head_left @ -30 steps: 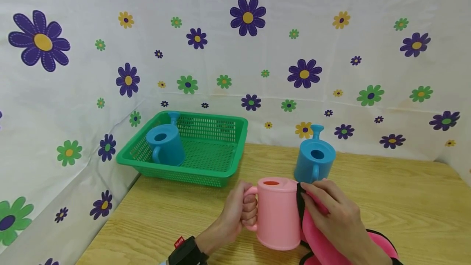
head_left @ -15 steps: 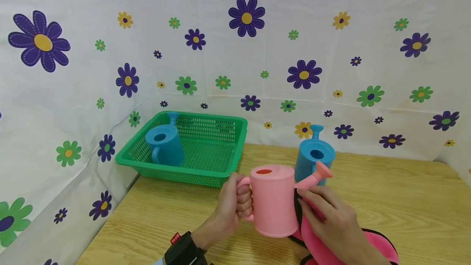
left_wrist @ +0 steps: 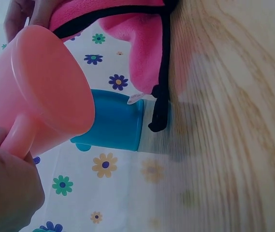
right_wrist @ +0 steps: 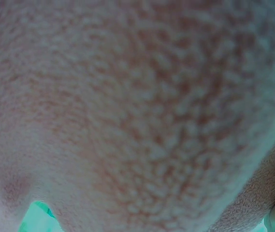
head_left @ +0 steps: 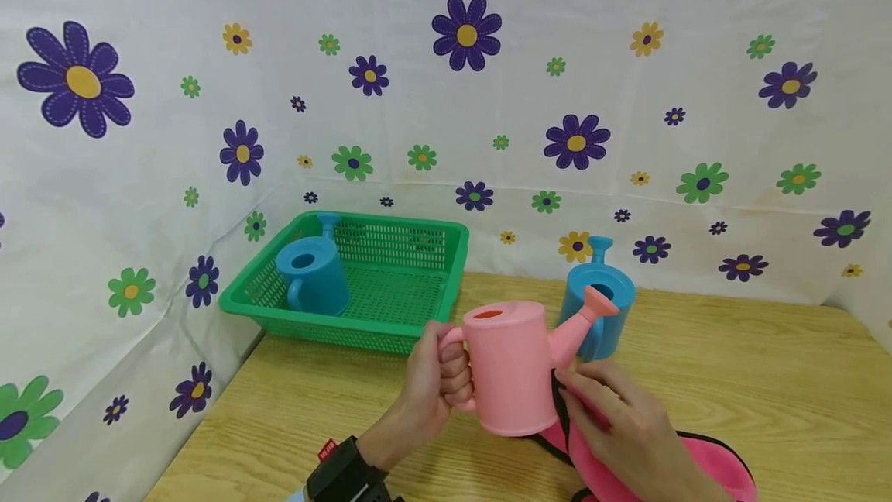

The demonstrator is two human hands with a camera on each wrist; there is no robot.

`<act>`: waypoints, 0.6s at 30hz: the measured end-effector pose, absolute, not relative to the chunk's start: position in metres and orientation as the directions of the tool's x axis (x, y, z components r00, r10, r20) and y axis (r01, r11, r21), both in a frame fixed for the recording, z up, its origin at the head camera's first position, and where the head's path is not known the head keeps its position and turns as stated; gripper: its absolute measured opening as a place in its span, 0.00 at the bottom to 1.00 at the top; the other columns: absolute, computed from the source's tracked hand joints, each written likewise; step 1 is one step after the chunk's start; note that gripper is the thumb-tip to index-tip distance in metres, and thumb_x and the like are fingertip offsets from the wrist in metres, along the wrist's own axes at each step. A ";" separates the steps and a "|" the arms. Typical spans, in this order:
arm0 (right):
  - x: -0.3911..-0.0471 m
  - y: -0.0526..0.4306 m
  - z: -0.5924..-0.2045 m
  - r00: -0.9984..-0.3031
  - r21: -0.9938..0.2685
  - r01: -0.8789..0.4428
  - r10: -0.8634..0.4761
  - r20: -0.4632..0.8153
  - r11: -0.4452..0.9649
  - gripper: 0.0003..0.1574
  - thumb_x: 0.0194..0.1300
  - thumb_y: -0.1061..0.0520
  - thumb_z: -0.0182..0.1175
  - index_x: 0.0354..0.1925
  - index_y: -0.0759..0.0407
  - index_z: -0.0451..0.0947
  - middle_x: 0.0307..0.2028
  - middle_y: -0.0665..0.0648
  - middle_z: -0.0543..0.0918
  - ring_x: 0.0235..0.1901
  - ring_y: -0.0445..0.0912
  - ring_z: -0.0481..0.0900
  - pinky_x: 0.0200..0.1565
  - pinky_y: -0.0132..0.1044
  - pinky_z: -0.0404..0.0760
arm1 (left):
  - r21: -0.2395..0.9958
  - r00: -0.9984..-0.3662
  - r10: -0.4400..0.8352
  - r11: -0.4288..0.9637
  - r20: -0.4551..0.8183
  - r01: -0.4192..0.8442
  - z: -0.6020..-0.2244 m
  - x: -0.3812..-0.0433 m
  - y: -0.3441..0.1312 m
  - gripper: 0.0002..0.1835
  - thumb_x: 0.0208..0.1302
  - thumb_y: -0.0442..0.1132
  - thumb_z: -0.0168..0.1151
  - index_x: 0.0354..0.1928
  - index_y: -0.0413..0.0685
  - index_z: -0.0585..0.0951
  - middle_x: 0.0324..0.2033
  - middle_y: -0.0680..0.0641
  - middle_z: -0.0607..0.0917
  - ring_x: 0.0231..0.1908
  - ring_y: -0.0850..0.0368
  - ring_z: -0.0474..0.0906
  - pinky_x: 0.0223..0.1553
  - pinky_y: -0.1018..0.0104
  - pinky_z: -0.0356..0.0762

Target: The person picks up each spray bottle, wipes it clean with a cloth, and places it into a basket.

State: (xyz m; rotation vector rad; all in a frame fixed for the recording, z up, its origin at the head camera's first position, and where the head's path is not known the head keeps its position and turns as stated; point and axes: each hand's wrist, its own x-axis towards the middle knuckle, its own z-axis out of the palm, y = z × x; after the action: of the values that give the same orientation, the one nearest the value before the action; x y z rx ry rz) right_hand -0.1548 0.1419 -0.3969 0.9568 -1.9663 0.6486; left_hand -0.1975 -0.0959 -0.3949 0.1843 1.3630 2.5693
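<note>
My left hand [head_left: 430, 378] grips the handle of a pink watering can [head_left: 512, 370], held above the table and slightly tilted, spout pointing up to the right. The can's round base [left_wrist: 55, 79] shows in the left wrist view. With the fingertips, my right hand [head_left: 630, 428] pinches the black edge of a pink fleecy cloth [head_left: 718, 459], just below the spout. The cloth's full shape is hidden behind the hand. Blurred, close fabric [right_wrist: 127, 116] fills the right wrist view. Behind the spout, a blue watering can [head_left: 574, 293] stands upright on the table.
At the back left sits a green plastic basket [head_left: 390, 328]. Inside it, at its left side, stands another blue watering can [head_left: 317, 281]. The wooden table [head_left: 787, 378] ends against a flower-printed white curtain [head_left: 418, 99].
The pink watering can has risen and shifted left with my left hand. Its spout, covered by the cloth earlier, now shows fully. My right hand keeps the cloth and has dropped slightly.
</note>
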 end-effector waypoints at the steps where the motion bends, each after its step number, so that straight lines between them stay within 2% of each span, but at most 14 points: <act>1: -0.155 0.142 -0.397 -0.357 -0.082 -0.815 -0.386 0.851 0.573 0.30 0.73 0.41 0.47 0.41 0.62 0.86 0.34 0.53 0.83 0.32 0.41 0.81 0.29 0.41 0.87 | 0.824 -0.968 0.251 -0.549 0.000 -0.143 -0.395 -0.198 -0.096 0.23 0.67 0.41 0.37 0.12 0.55 0.52 0.06 0.60 0.53 0.06 0.65 0.46 0.12 0.70 0.40; 8: -0.153 0.141 -0.398 -0.335 -0.059 -0.832 -0.414 0.846 0.552 0.29 0.74 0.43 0.47 0.41 0.62 0.86 0.34 0.52 0.82 0.32 0.41 0.80 0.29 0.38 0.87 | 0.799 -0.973 0.228 -0.582 -0.017 -0.150 -0.393 -0.197 -0.097 0.22 0.67 0.42 0.36 0.12 0.55 0.52 0.07 0.59 0.52 0.06 0.66 0.45 0.11 0.70 0.39; 14: -0.153 0.139 -0.399 -0.242 -0.012 -0.890 -0.450 0.860 0.456 0.24 0.73 0.49 0.50 0.40 0.65 0.85 0.34 0.55 0.82 0.31 0.43 0.79 0.29 0.33 0.86 | 0.796 -0.979 0.202 -0.589 -0.025 -0.142 -0.394 -0.198 -0.099 0.22 0.67 0.42 0.37 0.13 0.55 0.53 0.07 0.59 0.52 0.07 0.65 0.45 0.11 0.70 0.40; 18: -0.153 0.139 -0.399 -0.213 -0.004 -0.909 -0.458 0.863 0.416 0.22 0.73 0.51 0.51 0.39 0.67 0.85 0.34 0.57 0.82 0.32 0.44 0.80 0.30 0.31 0.86 | 0.789 -0.979 0.202 -0.597 -0.026 -0.145 -0.395 -0.199 -0.100 0.22 0.67 0.42 0.37 0.13 0.55 0.53 0.07 0.59 0.52 0.07 0.65 0.45 0.11 0.70 0.40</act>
State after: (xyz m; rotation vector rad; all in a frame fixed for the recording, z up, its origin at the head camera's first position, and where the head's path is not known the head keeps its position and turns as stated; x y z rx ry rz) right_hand -0.1532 0.1388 -0.3987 1.1742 -1.8331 0.6777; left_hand -0.1991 -0.0999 -0.3951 0.0974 1.2975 2.6443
